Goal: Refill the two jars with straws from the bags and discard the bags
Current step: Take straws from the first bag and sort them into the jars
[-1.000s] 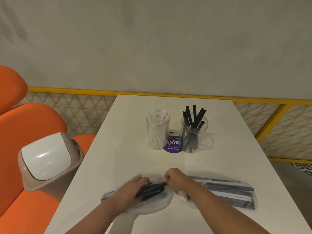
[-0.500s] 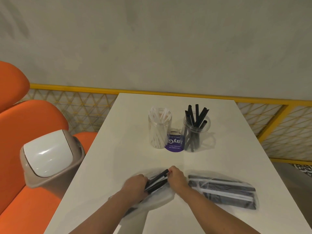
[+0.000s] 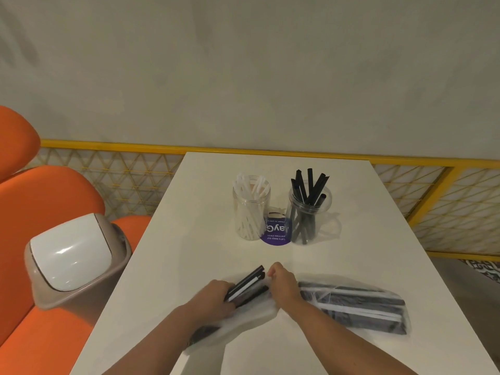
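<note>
Two clear jars stand mid-table: the left jar [image 3: 251, 209] holds white straws, the right jar [image 3: 309, 212] holds black straws. Near the front edge lies a clear plastic bag [image 3: 243, 324]; a bundle of black and white straws [image 3: 247, 285] sticks out of its mouth. My left hand [image 3: 216, 296] is closed around that bundle through the bag. My right hand [image 3: 284, 285] pinches the bag's open edge beside the straw tips. A second bag of straws [image 3: 354, 304] lies flat to the right, partly behind my right wrist.
A round purple sticker [image 3: 276, 234] sits between the jars on the white table [image 3: 189, 239]. A beige swing-lid bin [image 3: 73, 258] stands on an orange seat [image 3: 40, 334] at the left. A yellow mesh railing [image 3: 446, 212] runs behind and to the right.
The straw bundle has slid further out of the bag's mouth and now points up toward the jars. Both hands have shifted slightly right and forward.
</note>
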Tool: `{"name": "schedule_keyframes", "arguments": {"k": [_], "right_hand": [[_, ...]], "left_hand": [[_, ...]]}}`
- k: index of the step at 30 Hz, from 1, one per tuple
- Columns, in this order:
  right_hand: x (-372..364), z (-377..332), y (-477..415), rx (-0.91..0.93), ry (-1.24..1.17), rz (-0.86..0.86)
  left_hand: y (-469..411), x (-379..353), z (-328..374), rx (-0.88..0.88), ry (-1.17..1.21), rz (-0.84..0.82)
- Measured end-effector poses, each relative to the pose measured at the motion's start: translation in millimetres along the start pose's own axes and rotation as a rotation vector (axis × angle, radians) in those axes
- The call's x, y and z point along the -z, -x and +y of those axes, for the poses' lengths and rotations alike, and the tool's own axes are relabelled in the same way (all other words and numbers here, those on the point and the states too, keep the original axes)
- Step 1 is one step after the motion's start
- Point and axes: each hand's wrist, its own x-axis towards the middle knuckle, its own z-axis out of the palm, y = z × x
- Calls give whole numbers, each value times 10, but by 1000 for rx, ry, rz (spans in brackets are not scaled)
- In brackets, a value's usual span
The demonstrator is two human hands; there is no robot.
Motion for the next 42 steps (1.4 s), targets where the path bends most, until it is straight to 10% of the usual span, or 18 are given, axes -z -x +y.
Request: {"name": "schedule_keyframes", "arguments": {"k": [18,25,42], "right_hand": [[159,-230,76,275,297,50],[607,-843,203,409,-543,45],[1029,-1264,215,407,-824,285]], "left_hand": [[-17,605,120,-59,880,88],[-16,782,342,-162,1016,69],[-26,865,698,-110,1254,199]]}}
